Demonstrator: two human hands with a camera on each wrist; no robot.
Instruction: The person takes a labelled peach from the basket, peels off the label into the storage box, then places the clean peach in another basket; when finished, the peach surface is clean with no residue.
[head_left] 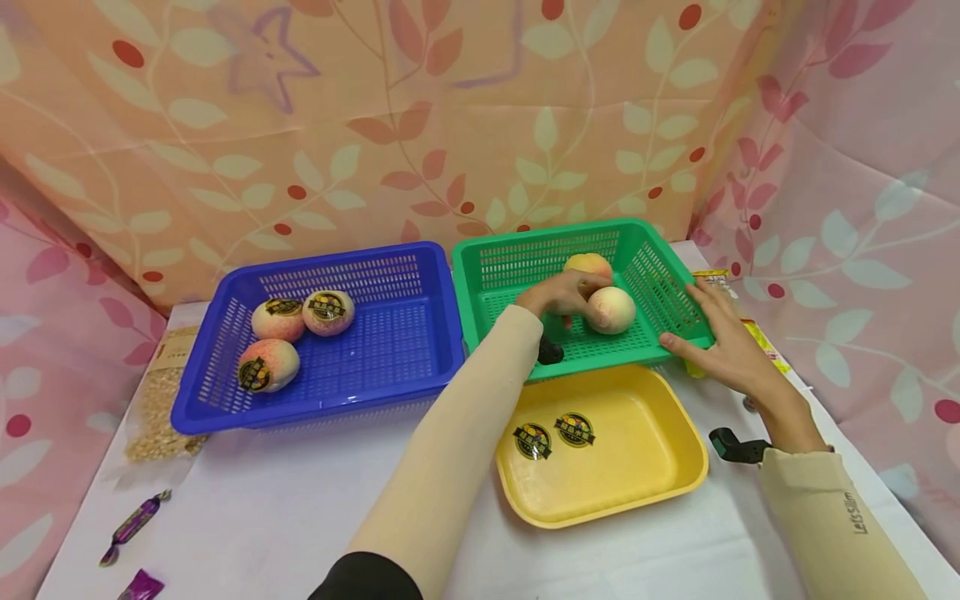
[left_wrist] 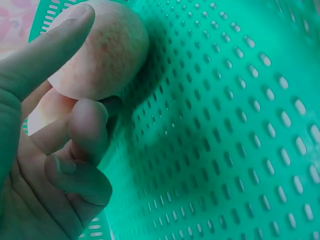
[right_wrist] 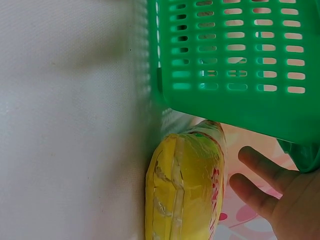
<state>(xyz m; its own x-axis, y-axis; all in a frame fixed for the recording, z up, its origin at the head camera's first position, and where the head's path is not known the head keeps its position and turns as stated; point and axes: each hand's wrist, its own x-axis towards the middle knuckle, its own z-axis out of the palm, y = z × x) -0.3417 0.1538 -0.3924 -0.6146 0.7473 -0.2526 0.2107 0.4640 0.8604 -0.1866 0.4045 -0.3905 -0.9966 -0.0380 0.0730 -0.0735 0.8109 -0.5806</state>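
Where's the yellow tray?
In the head view, the yellow tray is right of centre on the white tablecloth, just in front of the green basket.

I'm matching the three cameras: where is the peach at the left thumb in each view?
Head: the peach sits right of centre, beside the left hand.
Left wrist: upper left, partly behind the thumb.
Right wrist: not visible there.
Shared landmark: the green basket, in all three.

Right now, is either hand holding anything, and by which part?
The left hand holds the paler peach by its left side in the head view. Spread at the near right corner of the green basket, the right hand grips nothing.
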